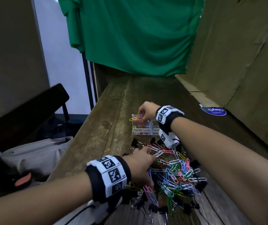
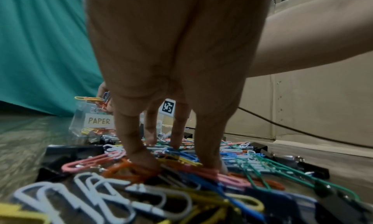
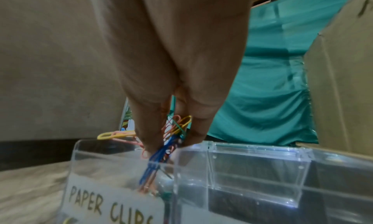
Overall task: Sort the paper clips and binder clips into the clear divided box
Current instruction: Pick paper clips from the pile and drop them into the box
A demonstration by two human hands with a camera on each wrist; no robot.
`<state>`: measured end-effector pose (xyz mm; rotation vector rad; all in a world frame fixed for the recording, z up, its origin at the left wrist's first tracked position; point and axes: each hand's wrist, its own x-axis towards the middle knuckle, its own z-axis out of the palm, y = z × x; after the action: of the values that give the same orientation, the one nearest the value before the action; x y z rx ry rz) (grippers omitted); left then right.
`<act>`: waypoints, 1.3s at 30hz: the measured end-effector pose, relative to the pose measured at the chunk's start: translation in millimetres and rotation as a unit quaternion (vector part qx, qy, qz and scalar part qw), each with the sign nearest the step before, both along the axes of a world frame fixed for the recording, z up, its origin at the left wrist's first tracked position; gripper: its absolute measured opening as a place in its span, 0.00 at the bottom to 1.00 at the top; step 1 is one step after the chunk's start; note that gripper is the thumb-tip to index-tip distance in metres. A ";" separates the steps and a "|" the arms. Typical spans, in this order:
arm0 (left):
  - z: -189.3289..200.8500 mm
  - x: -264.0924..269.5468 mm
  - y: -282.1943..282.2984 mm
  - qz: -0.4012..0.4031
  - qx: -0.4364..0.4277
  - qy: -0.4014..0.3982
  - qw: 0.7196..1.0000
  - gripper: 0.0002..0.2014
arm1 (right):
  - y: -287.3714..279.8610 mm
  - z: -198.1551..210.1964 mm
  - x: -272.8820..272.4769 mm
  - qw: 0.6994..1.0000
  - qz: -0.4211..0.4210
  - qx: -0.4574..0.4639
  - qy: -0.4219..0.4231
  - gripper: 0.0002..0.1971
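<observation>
A clear divided box stands on the wooden table; its left compartment, labelled PAPER CLIPS, holds coloured paper clips. My right hand pinches a bunch of coloured paper clips over that compartment; their lower ends dip inside it. In front of the box lies a pile of coloured paper clips mixed with black binder clips. My left hand rests on the pile with straight fingers pressing on the clips.
A cardboard wall runs along the table's right side. Green cloth hangs behind the table. Left of the table's edge are a pale bag and a dark chair.
</observation>
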<state>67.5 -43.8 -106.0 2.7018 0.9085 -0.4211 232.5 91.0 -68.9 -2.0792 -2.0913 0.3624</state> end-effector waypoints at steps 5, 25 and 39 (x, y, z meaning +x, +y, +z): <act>1.5 -0.6 5.7 -0.015 0.001 -0.062 0.998 0.22 | -5.4 0.2 -12.0 0.998 0.017 -0.019 -0.064 0.14; 61.7 9.4 65.5 0.132 -0.060 -0.240 0.960 0.07 | -164.5 24.8 14.4 0.993 0.060 -0.076 -0.068 0.09; 40.7 61.3 139.2 0.224 0.054 -0.277 0.933 0.07 | -188.5 -35.2 11.5 0.974 0.106 -0.176 -0.092 0.46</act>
<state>128.8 95.4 -65.3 2.3744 1.3256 0.4727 244.0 -97.5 -104.1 -2.1464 -2.5270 0.6354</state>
